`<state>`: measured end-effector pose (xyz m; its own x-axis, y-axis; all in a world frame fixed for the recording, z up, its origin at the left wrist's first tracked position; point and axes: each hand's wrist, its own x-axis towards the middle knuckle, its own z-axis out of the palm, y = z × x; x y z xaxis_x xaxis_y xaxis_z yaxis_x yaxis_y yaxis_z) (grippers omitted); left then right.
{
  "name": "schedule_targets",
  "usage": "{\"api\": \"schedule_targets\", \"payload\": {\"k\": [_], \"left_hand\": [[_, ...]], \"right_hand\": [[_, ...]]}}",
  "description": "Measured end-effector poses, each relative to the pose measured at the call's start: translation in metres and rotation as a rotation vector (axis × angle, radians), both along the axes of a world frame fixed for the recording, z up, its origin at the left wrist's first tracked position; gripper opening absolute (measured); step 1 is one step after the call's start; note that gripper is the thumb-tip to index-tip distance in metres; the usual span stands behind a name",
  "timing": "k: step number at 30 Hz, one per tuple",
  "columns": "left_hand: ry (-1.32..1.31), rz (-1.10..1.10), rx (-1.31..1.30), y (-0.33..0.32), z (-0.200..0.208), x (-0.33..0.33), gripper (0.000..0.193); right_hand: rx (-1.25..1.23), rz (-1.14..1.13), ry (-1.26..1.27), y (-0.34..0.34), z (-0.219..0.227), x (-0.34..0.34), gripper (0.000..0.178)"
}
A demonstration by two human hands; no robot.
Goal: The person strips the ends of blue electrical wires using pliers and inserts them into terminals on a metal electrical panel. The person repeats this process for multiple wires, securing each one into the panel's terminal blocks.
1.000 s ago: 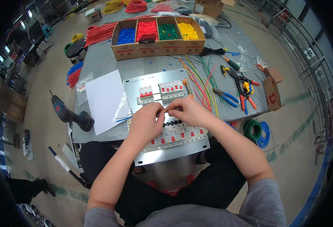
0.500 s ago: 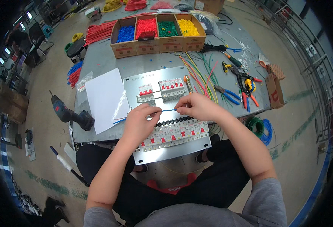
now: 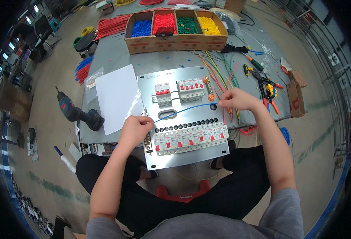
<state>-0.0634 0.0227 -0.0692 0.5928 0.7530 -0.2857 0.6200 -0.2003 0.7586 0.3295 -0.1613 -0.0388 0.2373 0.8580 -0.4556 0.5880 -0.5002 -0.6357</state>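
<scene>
A thin blue wire (image 3: pixel 185 109) stretches in a shallow arc between my two hands, above a metal mounting plate (image 3: pixel 147 87). My left hand (image 3: pixel 137 126) pinches one end near the plate's left edge, by a brass terminal bar (image 3: pixel 148 142). At the plate's right edge, my right hand (image 3: pixel 236 99) pinches the other end. Along the plate's near part runs a row of breakers (image 3: pixel 190 139) with red switches, with a line of round black holes behind it. Farther back sit a small breaker (image 3: pixel 163 94) and a wider breaker block (image 3: pixel 190 90).
Behind the plate stands a cardboard box (image 3: pixel 175 42) of blue, red, green and yellow caps. White paper (image 3: pixel 115 99) and a cordless drill (image 3: pixel 78 111) lie left. To the right are loose coloured wires (image 3: pixel 219 73), pliers (image 3: pixel 263 85) and a screwdriver (image 3: pixel 255 63).
My hands have moved apart, the left slightly down and the right outward and up. More of the blue wire now shows between them. The view has shifted a little.
</scene>
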Motion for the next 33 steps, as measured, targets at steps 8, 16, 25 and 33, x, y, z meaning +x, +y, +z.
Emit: {"api": "schedule_targets", "payload": {"k": [8, 16, 25, 33], "left_hand": [[0.075, -0.002, -0.129, 0.000, -0.006, -0.006, 0.024], [0.192, -0.111, -0.136, -0.009, 0.010, 0.013, 0.026], [0.248, -0.149, -0.163, -0.003, 0.008, 0.023, 0.025], [0.190, -0.141, -0.180, -0.003, 0.007, 0.020, 0.024]], "right_hand": [[-0.023, -0.127, -0.062, -0.007, -0.018, 0.029, 0.031], [-0.011, -0.044, -0.014, 0.001, -0.029, 0.023, 0.026], [-0.079, 0.033, -0.073, 0.024, -0.028, 0.004, 0.026], [-0.097, 0.046, -0.095, 0.026, -0.024, 0.001, 0.027]]}}
